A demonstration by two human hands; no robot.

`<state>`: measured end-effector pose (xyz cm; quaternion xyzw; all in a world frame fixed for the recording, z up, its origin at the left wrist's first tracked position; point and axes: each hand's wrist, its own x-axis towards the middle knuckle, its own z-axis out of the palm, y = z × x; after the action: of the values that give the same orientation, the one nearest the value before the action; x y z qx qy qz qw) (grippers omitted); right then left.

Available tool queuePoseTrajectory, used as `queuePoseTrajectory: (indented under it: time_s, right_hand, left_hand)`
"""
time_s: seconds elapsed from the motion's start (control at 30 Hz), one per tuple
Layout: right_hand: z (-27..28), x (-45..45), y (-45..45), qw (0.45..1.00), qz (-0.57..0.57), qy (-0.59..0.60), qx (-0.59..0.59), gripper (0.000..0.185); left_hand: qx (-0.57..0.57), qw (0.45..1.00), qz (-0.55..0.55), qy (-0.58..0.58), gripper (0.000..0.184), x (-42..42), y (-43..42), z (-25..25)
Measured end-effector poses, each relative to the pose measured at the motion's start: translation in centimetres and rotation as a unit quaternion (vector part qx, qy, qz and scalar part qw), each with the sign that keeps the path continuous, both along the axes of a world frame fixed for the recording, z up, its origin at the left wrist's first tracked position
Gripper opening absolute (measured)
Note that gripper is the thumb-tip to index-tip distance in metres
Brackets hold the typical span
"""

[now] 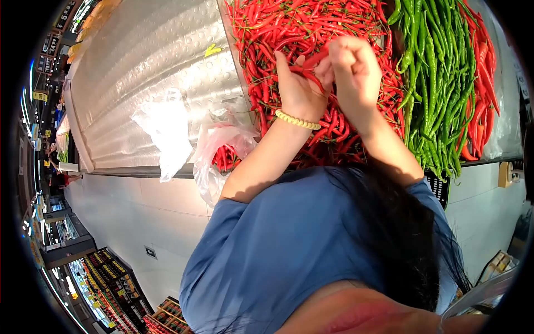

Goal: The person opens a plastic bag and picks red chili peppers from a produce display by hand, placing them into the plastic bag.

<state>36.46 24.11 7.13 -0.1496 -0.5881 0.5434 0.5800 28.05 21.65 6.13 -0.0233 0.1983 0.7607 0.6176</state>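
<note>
My left hand, with a yellow beaded bracelet at its wrist, is turned palm up and holds a few red chili peppers. Beside it on the right, my right hand has its fingers curled in close to those peppers; what lies between its fingertips is too small to tell. Both hands are above a large heap of loose red chilies with green stems. A thin clear plastic bag with red chilies inside lies by my left forearm.
Long green peppers lie right of the heap, with larger red peppers beyond them. On the left, a silvery bubbled sheet bears a white plastic bag and a small yellow-green piece. Store shelves stand at lower left.
</note>
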Motion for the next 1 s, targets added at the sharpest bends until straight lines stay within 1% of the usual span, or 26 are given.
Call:
queuePoseTrajectory:
  time_s: [0.03,0.1,0.13,0.17,0.23,0.27,0.3,0.33,0.37,0.4,0.43,0.47,0.5,0.53,0.57,0.6,0.63,0.67,0.7,0.77,0.8,0.83,0.9,0.93,1.0]
  right_hand:
    - [0.9,0.0,0.9,0.999,0.000,-0.010,-0.033,0.009]
    - [3.2,-0.1,3.3,0.996,-0.054,0.006,0.065,0.016]
    - [4.2,0.0,5.0,0.997,-0.032,-0.037,0.055,0.028]
    - [4.3,0.3,6.2,0.996,-0.029,-0.067,0.060,0.049]
    - [5.1,2.1,4.6,0.963,-0.154,-0.207,0.077,0.053]
    - [4.1,3.3,5.7,0.980,-0.093,-0.164,0.071,0.059]
    - [2.3,4.5,6.0,0.975,-0.101,-0.192,0.041,0.065]
    - [1.6,4.9,5.7,0.977,-0.133,-0.156,0.054,0.051]
    - [0.9,5.3,5.3,0.977,-0.164,-0.121,0.065,0.037]
    - [-0.6,6.1,5.3,0.988,-0.111,-0.103,0.031,0.041]
    - [-1.0,6.3,4.2,0.995,-0.065,-0.080,-0.008,0.040]
    - [-1.1,6.4,2.9,0.993,-0.022,-0.111,-0.043,0.039]
    - [-1.3,6.5,2.2,0.987,0.021,-0.141,-0.077,0.039]
    - [-2.7,6.3,2.2,0.986,0.066,-0.123,-0.088,0.039]
    - [-3.6,5.9,2.0,0.982,0.028,-0.166,-0.083,0.037]
    - [-3.6,6.2,1.9,0.976,-0.027,-0.215,-0.015,0.035]
    - [-3.5,6.4,1.5,0.960,-0.083,-0.263,0.053,0.032]
    - [-2.9,6.7,0.8,0.957,-0.102,-0.268,0.044,0.026]
    - [-3.1,7.0,0.4,0.959,-0.104,-0.260,0.041,0.024]
    - [-4.2,7.9,-0.2,0.963,-0.105,-0.244,0.037,0.022]
    - [-4.5,8.3,-1.0,0.973,-0.080,-0.218,-0.008,0.019]
    - [-5.0,8.9,-1.8,0.971,-0.073,-0.229,-0.015,0.019]
    - [-5.4,10.0,-3.5,0.964,-0.056,-0.256,-0.042,0.017]
    - [-5.6,10.6,-4.1,0.959,-0.067,-0.276,-0.020,0.017]
    - [-6.2,12.2,-5.0,0.944,-0.089,-0.317,0.021,0.016]
  left_hand:
    - [-0.004,1.000,0.004,0.006,0.039,0.1,0.1,0.2]
    - [0.014,0.999,-0.038,0.009,0.024,-1.3,0.6,-1.9]
    - [-0.001,1.000,-0.022,0.022,0.024,-1.4,0.7,-1.3]
    - [-0.016,0.999,-0.007,0.035,0.023,-1.4,0.8,-0.2]
    - [-0.011,0.980,-0.011,0.196,0.023,-3.0,1.5,1.0]
    - [-0.002,0.954,-0.060,0.294,0.023,-4.4,1.9,1.2]
    - [0.008,0.916,-0.108,0.387,0.022,-5.5,2.1,1.4]
    - [-0.038,0.857,-0.159,0.488,0.021,-5.6,2.0,2.8]
    - [-0.062,0.769,-0.218,0.597,0.021,-5.7,2.0,3.5]
    - [-0.013,0.685,-0.228,0.692,0.021,-5.4,2.1,3.2]
    - [0.036,0.588,-0.233,0.774,0.022,-5.0,2.2,2.6]
    - [0.133,0.503,-0.168,0.837,0.024,-4.4,2.2,1.1]
    - [0.105,0.465,-0.239,0.846,0.024,-3.5,1.7,1.1]
    - [0.092,0.408,-0.277,0.865,0.024,-2.6,1.2,1.0]
    - [0.079,0.348,-0.312,0.881,0.025,-2.0,0.6,1.0]
    - [0.082,0.322,-0.295,0.896,0.029,-2.0,0.2,1.0]
    - [0.044,0.335,-0.256,0.906,0.033,-2.1,0.0,2.2]
    - [0.006,0.347,-0.218,0.912,0.038,-2.5,-0.2,4.0]
    - [-0.033,0.358,-0.180,0.916,0.043,-3.2,-0.5,5.2]
    - [-0.195,0.305,-0.107,0.926,0.048,-6.8,1.8,5.9]
    - [-0.252,0.247,-0.113,0.929,0.048,-9.1,3.5,5.1]
    - [-0.310,0.188,-0.116,0.925,0.049,-10.9,4.8,3.9]
    - [-0.334,0.181,-0.102,0.920,0.049,-11.5,5.5,3.2]
    - [-0.344,0.176,-0.098,0.917,0.049,-11.5,5.6,3.1]
    - [-0.343,0.199,-0.091,0.914,0.050,-11.7,5.8,3.0]
